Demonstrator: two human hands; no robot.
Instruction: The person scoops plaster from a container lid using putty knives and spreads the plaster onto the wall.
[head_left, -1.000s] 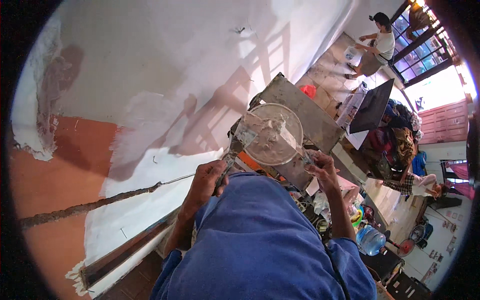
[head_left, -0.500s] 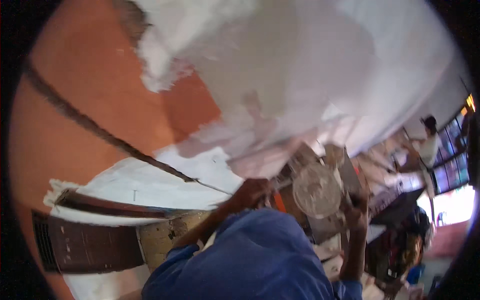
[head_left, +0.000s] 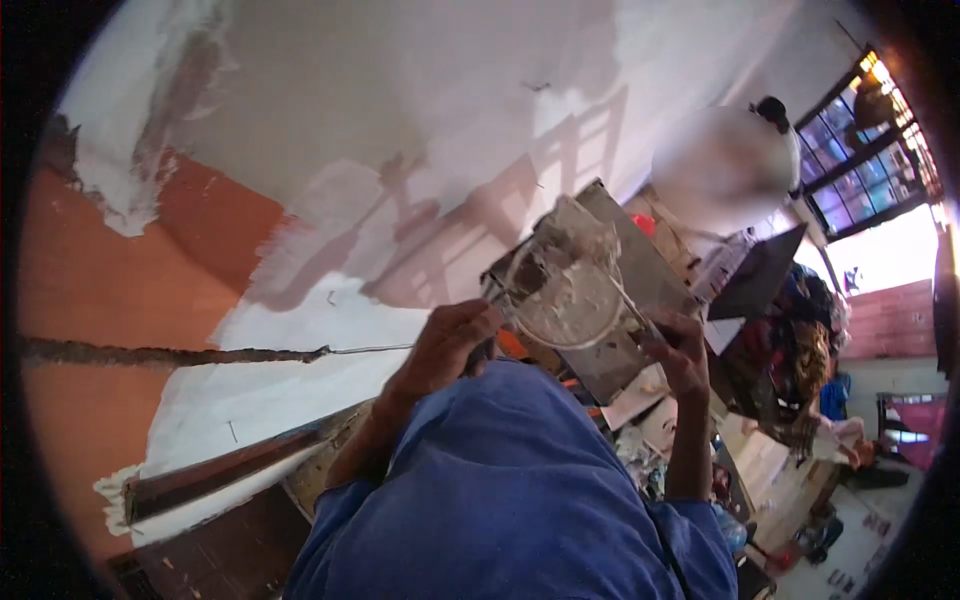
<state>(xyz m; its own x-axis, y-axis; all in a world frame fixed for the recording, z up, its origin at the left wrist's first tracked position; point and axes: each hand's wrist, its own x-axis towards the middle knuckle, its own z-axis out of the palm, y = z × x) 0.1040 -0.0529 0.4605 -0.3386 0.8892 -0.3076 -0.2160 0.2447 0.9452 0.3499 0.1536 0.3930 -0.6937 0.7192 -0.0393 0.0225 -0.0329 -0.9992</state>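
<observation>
A round bucket (head_left: 565,308) of pale grey-beige paste sits on a worn grey board (head_left: 645,275), with paste heaped toward its back. My left hand (head_left: 455,340), at the bucket's lower left, grips a paste-smeared putty knife (head_left: 495,295). My right hand (head_left: 675,355), at the lower right, is closed on a second putty knife (head_left: 633,310) that reaches up to the bucket's rim. Ahead and left of me stands a wall (head_left: 270,90) with grey, white and orange patches, crossed low on the left by a rough dark groove (head_left: 200,352).
A blurred person (head_left: 772,115) is at the upper right near a barred window (head_left: 865,170). A dark panel (head_left: 760,275) and piled clothes (head_left: 800,330) lie to the right. Another person (head_left: 845,440) is farther back right. Clutter lies beneath the board.
The view swung toward the orange wall half a second ago and has swung back. Compared with a second ago, the paste and tools at the bucket's back reach higher.
</observation>
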